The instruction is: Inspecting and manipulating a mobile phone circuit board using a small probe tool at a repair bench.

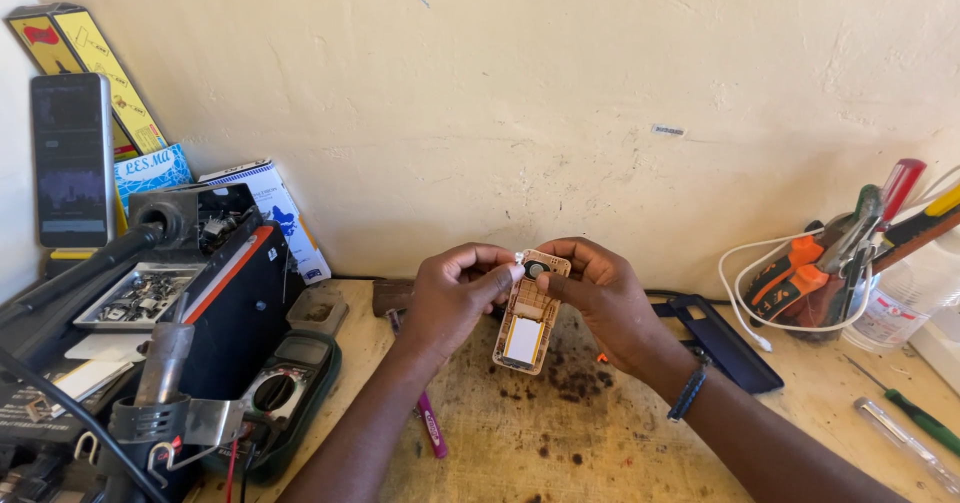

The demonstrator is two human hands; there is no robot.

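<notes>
A small tan phone frame (527,325) with a white rectangular patch hangs upright above the worn wooden bench (560,433). Both hands hold its top end. My left hand (455,293) pinches the upper left corner, thumb pressed near a small round part at the top. My right hand (595,293) grips the upper right corner with fingers curled behind it. A dark beaded band circles my right wrist.
A hot-air station with its nozzle (160,363), a multimeter (285,388), a parts tray (140,296) and a propped phone (72,160) crowd the left. A pink pen (432,428) lies below. A dark phone cover (725,343), tool cup (900,283) and screwdrivers (915,418) sit right.
</notes>
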